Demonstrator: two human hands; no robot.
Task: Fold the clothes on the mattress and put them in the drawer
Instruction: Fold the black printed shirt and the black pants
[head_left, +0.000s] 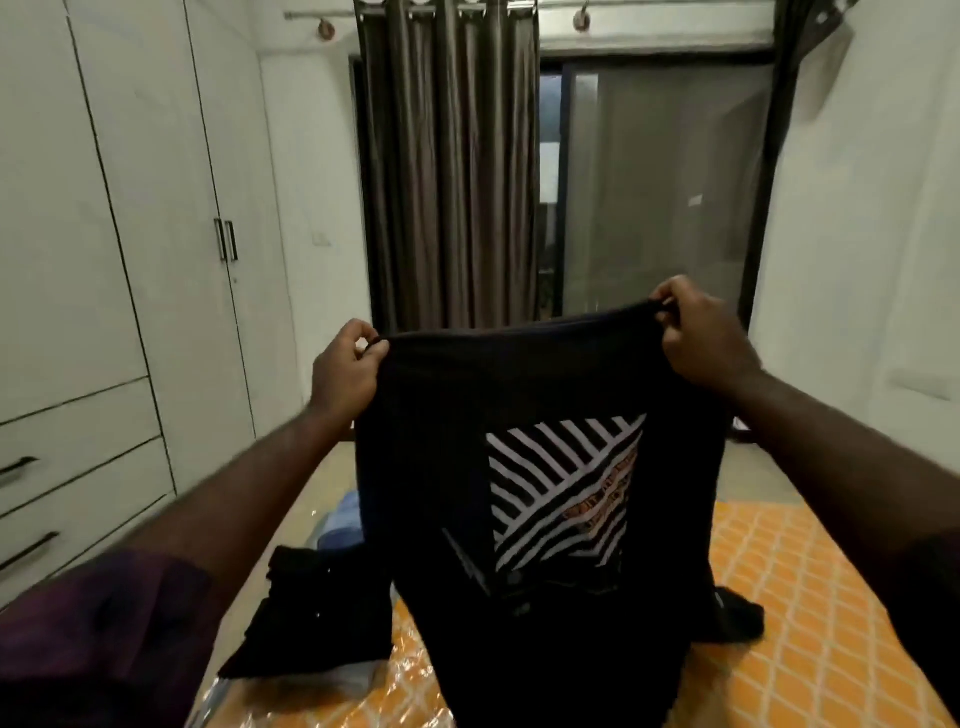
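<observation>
1. Black T-shirt (540, 415) held up at center frame, striped print facing the camera, hem hanging to 6 o'clock over the orange mattress (810, 597).
2. Left hand (345, 366) at 9 o'clock of the shirt, pinching its top edge.
3. Right hand (701, 332) at 2 o'clock, gripping the other top corner.
4. Dark garment (317, 618) lying at 8 o'clock on the mattress.
5. Wardrobe drawers (67, 483) closed at far 9 o'clock.

2 hands (345, 366) – 1 shirt (519, 467) – 2 drawers (78, 467)

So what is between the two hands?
In the head view, the top edge of the black shirt stretches between the left hand and right hand.
</observation>
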